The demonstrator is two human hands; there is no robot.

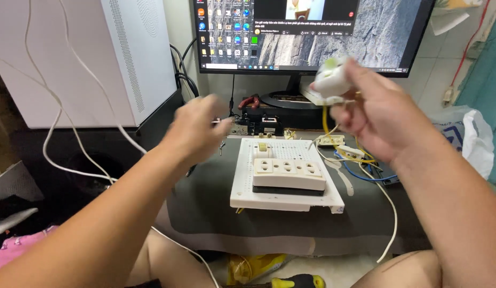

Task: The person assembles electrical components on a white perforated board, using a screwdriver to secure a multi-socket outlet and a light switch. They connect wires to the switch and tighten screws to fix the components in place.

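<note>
My right hand [373,106] is raised in front of the monitor, closed around a small white plastic part [331,80] with a greenish top; yellow wires hang below it. My left hand [197,125] hovers, blurred, left of a white perforated board [285,200]; something thin and metallic seems pinched at its fingertips, but I cannot make it out. On the board sits a cream block of three sockets [289,173] with a small switch behind it. The board rests on a grey-green mat [205,213].
A monitor [312,32] stands behind the board, a white computer case [88,58] to the left with white cables hanging. Loose yellow, blue and white wires [360,160] lie to the right. Red-handled pliers [250,101] sit near the monitor base. A yellow-handled screwdriver [290,281] lies below.
</note>
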